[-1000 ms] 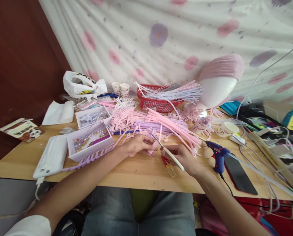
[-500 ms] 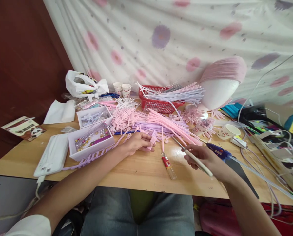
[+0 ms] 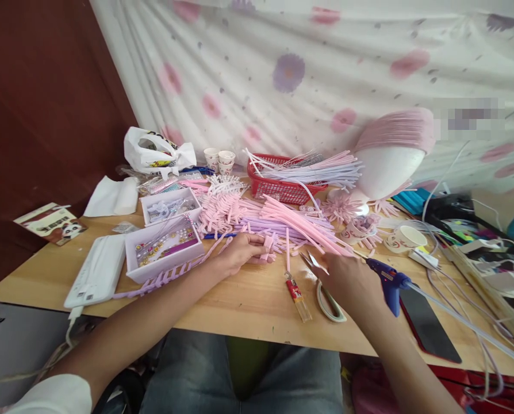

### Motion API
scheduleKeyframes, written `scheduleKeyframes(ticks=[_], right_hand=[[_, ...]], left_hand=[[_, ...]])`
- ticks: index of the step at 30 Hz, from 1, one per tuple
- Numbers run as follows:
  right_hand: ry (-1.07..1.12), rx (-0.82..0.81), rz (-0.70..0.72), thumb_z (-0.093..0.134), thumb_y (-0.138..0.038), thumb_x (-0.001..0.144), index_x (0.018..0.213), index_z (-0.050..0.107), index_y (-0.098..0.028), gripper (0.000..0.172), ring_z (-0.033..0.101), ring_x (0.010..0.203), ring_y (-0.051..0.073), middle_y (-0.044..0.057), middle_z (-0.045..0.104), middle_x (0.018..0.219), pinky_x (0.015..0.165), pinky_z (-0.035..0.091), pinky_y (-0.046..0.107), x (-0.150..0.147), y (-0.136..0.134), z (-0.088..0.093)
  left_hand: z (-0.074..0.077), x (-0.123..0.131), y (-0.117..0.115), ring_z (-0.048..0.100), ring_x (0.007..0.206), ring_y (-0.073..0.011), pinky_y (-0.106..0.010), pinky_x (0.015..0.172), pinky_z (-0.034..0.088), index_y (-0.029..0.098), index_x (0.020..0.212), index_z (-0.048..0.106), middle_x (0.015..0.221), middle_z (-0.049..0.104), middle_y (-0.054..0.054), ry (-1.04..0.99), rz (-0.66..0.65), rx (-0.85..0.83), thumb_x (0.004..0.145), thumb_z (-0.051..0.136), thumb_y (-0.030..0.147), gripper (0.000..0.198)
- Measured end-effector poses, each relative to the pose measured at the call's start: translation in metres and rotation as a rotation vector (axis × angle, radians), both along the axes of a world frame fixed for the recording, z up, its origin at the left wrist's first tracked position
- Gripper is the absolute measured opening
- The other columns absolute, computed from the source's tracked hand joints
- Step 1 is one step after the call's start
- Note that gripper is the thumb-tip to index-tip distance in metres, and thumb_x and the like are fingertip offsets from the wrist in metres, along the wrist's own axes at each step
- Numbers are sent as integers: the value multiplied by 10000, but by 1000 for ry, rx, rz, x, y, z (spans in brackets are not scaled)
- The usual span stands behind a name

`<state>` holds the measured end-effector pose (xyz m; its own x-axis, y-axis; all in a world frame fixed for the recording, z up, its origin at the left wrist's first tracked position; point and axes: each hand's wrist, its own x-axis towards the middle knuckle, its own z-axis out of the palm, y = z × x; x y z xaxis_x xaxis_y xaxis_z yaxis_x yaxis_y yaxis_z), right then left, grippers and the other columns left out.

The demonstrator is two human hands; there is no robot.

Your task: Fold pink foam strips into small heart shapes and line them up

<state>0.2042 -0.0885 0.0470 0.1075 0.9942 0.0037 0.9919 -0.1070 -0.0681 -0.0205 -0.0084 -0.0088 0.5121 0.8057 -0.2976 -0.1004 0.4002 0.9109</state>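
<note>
Floral curtain point(image 3: 240, 86), wooden table point(image 3: 257, 307), left hand point(image 3: 243, 253) pinching pink piece point(image 3: 268, 247), right hand point(image 3: 354, 282) — grip unclear

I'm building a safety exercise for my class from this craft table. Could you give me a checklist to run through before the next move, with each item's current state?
1. Pink piece secured: ok, held in the fingers of the left hand.
2. Scissors resting on the table: ok, though the right hand covers part of them from view.
3. Right hand's grip on the glue gun: cannot tell, its fingers are hidden.
4. Glue gun hot: cannot tell, nothing visible settles it.
5. Phone well away from the glue gun: not ok, it lies close beside it.
</note>
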Motion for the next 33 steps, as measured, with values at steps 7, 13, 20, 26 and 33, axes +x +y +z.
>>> scheduleKeyframes(ticks=[7,13,20,26,33], right_hand=[[72,-56,-77,572,-333,880,730,727,-144,287,679,714,248,156,732,758,620,429,307,-44,40,-28],[880,-14,-113,629,-354,804,653,667,-162,248,599,519,150,57,684,606,526,462,258,-37,46,-36],[1439,-90,-192,863,-423,571,678,687,-136,354,626,513,111,42,697,612,506,516,202,-60,49,-34],[1479,-73,-231,880,-376,551,689,658,-150,346,629,490,106,34,707,598,485,511,188,-63,48,-41],[1450,-60,-211,859,-354,584,644,652,-155,293,648,504,117,41,715,599,485,518,190,-64,44,-43]], left_hand=[[-4,1,1,725,782,-189,-283,760,573,109,824,737,822,761,-96,-8,14,9,590,900,341,368],[0,4,-1,710,762,-185,-308,763,579,110,809,750,860,761,-98,-28,33,-10,564,911,321,362],[3,3,0,660,709,-147,-292,726,577,102,746,740,744,719,-57,-34,45,-15,516,929,321,369],[2,2,1,653,674,-127,-279,731,567,100,740,738,712,704,-44,-42,32,-33,540,911,272,315],[2,2,0,650,666,-119,-254,717,569,105,747,751,721,706,-39,-38,0,-38,452,927,269,381]])
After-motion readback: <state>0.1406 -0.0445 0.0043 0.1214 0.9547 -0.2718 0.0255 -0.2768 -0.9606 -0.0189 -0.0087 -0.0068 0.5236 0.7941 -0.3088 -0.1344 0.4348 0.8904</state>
